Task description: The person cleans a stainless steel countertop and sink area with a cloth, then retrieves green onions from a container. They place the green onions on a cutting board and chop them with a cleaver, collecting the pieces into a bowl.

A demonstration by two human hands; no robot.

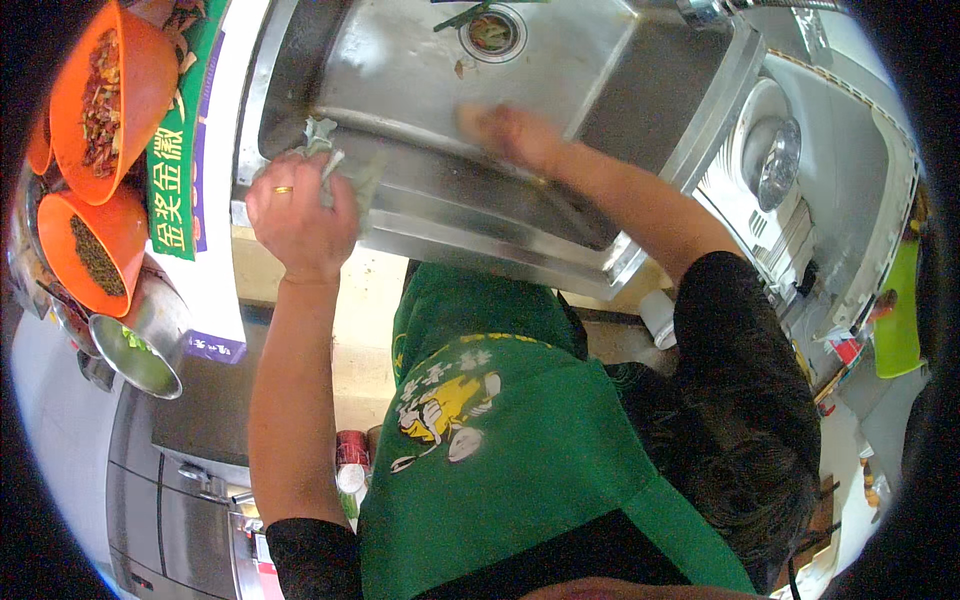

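My left hand [304, 210], with a ring on one finger, grips a crumpled pale green cloth [365, 187] at the left front corner of a stainless steel sink [420, 90]. Part of the cloth sticks up past my knuckles and part hangs to the right of my hand. Over the front side of the basin, my right hand [517, 135] is blurred by motion; whether its fingers hold anything is unclear. Green scraps [491, 34] lie in the round drain strainer [523, 52], with a dark green stalk [457, 19] beside it. A small brown scrap [459, 69] rests on the sink floor.
Orange bowls [146, 90] with dried red chilli pieces and small dark grains stand at the left, near a metal bowl [161, 375] holding green bits. A faucet [697, 11] juts in at the upper right. Stacked white plates [724, 161] and a clear bowl [780, 165] sit in a pale bin.
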